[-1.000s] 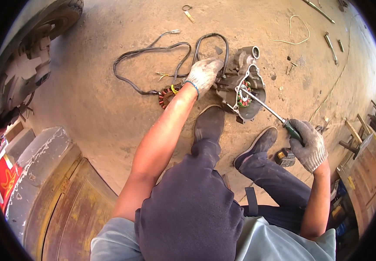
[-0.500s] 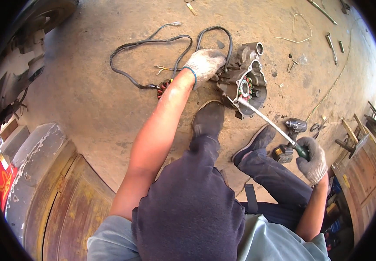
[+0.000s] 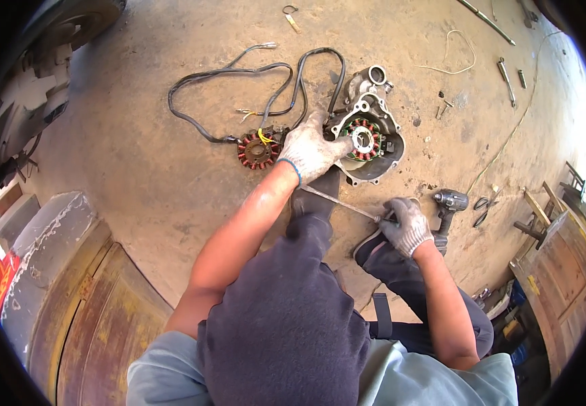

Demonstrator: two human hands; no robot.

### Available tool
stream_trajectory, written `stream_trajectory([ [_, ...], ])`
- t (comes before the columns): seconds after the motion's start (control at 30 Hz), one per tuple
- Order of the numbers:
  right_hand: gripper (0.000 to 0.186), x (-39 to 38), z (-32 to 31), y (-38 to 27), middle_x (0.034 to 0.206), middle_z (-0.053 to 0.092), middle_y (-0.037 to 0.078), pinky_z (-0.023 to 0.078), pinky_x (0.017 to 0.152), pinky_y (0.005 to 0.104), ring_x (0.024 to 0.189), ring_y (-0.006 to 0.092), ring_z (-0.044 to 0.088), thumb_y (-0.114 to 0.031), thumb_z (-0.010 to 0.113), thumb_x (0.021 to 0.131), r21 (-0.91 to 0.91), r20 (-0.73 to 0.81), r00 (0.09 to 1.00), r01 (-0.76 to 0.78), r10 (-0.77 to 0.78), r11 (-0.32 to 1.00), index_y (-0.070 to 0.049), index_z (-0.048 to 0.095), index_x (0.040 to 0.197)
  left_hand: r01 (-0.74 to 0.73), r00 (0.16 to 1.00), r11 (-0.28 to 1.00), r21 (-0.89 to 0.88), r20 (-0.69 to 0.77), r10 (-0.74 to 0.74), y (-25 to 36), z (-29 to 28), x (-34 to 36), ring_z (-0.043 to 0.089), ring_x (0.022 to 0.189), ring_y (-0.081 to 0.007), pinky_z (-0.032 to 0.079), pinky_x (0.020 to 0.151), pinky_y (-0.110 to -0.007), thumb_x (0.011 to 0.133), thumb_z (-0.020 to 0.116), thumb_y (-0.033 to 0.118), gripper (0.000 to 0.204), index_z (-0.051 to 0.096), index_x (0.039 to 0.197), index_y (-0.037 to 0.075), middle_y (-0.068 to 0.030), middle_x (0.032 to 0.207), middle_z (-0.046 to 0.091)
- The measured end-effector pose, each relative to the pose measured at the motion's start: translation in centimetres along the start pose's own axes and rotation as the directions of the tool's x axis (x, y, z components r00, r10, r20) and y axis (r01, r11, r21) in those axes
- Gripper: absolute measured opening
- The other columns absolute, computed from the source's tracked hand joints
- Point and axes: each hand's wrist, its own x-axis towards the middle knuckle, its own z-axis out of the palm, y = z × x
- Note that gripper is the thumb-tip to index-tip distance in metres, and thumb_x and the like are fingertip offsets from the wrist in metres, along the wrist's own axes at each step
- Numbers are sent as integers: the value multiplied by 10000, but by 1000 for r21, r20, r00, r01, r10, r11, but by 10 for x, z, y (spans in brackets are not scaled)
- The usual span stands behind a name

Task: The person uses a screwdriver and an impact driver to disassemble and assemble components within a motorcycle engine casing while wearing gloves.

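My gloved left hand (image 3: 310,145) grips the left edge of a metal engine cover (image 3: 394,152), its thumb over the rim. Inside the cover, facing up, sits a stator (image 3: 364,139) with green and copper windings around a pale ring. In my gloved right hand (image 3: 404,227) is a long screwdriver (image 3: 347,205), its handle mostly hidden by the fingers. The shaft points left, below the cover and across my shoe; its tip end passes near my left wrist. A second stator (image 3: 255,150) with red-brown coils lies left of my left hand, joined to a black cable (image 3: 194,115).
Right of my right hand stands a cordless drill (image 3: 450,201), with pliers (image 3: 484,211) beyond it. A socket wrench (image 3: 507,81), small bolts (image 3: 445,107) and a pale wire (image 3: 472,54) lie farther off. Wooden furniture (image 3: 557,264) stands at the right, a wooden panel (image 3: 103,318) lower left.
The cover has turned from tilted sideways to facing up and shifted left. My right hand has swung the screwdriver left, off the cover. My left hand has moved slightly nearer, onto the rim.
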Motion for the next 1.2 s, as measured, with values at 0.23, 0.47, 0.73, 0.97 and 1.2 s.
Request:
stream_trajectory([
  [0.23,380,70,-85,-92,1014,754,230,578,828,435,929,374,740,-318,684,999,478,-390,909,61,149,876,27,742,1148,-122,968,977,174,-197,156,5,43,-27,629,1271,-464,500,1094,-531,853,820,436,790,587,1459,-16,-300,1353,656],
  [0.47,515,116,-51,-76,920,715,275,549,807,452,852,392,697,-474,712,952,627,-190,910,-176,368,759,37,694,1014,-364,926,929,71,-78,369,-8,36,-30,628,1292,-403,495,1106,-501,999,692,300,568,585,1482,23,-248,1383,661],
  [0.73,347,68,-81,-17,1121,762,53,547,878,293,988,120,680,-187,659,1012,906,-125,942,-20,312,424,21,705,1286,-668,577,591,451,-187,795,11,-9,42,667,1266,-345,570,1052,-447,943,754,172,475,685,1411,139,-153,1405,681],
  [0.97,304,74,-94,1,966,729,29,548,638,281,821,103,673,-198,618,960,916,-37,939,-104,341,387,-18,742,1172,-822,465,302,483,262,846,59,4,97,605,1278,-382,514,1082,-494,919,734,179,426,697,1344,178,-114,1317,655],
  [1.2,327,92,-97,16,946,755,60,557,612,282,762,127,713,-211,612,939,924,-130,933,-9,337,383,5,755,1139,-874,392,259,411,282,876,54,-7,109,660,1092,-349,547,963,-476,895,779,264,315,753,1197,179,-97,1148,685],
])
